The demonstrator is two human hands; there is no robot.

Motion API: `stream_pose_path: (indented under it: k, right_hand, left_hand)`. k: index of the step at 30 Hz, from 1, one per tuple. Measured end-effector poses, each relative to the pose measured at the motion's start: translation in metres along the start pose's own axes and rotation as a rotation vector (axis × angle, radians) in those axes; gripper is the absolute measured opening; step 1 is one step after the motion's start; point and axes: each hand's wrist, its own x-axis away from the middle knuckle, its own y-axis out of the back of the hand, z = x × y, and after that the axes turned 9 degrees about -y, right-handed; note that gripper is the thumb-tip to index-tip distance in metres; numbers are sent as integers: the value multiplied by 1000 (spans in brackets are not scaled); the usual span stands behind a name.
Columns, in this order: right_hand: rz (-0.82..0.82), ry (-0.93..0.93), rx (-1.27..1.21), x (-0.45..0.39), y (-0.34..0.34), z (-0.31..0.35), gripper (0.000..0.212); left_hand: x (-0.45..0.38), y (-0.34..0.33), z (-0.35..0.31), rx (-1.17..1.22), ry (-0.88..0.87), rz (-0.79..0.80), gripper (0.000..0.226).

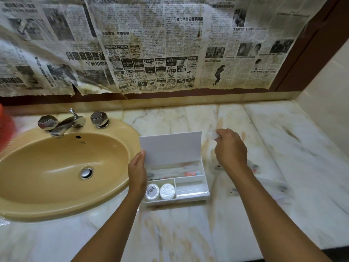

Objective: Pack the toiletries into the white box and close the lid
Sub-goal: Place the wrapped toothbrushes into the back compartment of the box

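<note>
Two bare forearms come in from the near edge, no sleeves anywhere along them. Left hand (137, 172) and right hand (230, 148) both bare: no gloves, rings, watch or wristbands showing. Left thumbnail short and plain. Nothing else of the person in view.

I see a pale marble tabletop (264, 133) with brown and grey veining running across my view. Set into it on the left is an oval, mustard-yellow basin (47, 207) with a chrome drain (87, 173) near its middle. A chrome faucet (64, 124) stands at the basin's back rim, flanked by two faceted chrome knobs (99, 119). Behind the tabletop, yellowed, stained newspaper sheets (151, 44) cover the wall, their lower edges torn and curling. A dark brown frame (309, 50) borders them on the right, meeting a plain cream side wall (328, 87). Something red and blurred (5, 129) sits at the far left edge.
</note>
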Motion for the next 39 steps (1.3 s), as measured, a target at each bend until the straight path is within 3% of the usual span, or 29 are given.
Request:
stream_pose_path:
  k: [5,9,13,19,25,31,36,39]
  right_hand:
    - [-27,148,-162,25,52,51,23]
    - [166,361,-339,51,42,86,22]
    - [347,439,-238,65,-17,92,22]
    - [491,402,21,77,-79,84,13]
    - [595,379,178,85,-82,83,21]
    - [503,563,332,98,-72,98,24]
    - [767,443,308,94,-87,85,32]
    - [832,432,343,87,-91,80,45]
  left_hand:
    - [0,-1,0,1,-2,-6,28]
    - [1,-1,-2,19,2,-14,24]
    - [3,-2,-4,6,16,-18,24]
    - [1,0,-4,74,37,-4,25]
    - [-1,1,-1,64,44,-2,25]
    - [2,0,-5,62,36,-5,25]
    - [1,-1,-2,49,19,-18,27]
    - [0,0,-1,52,16,-16,27]
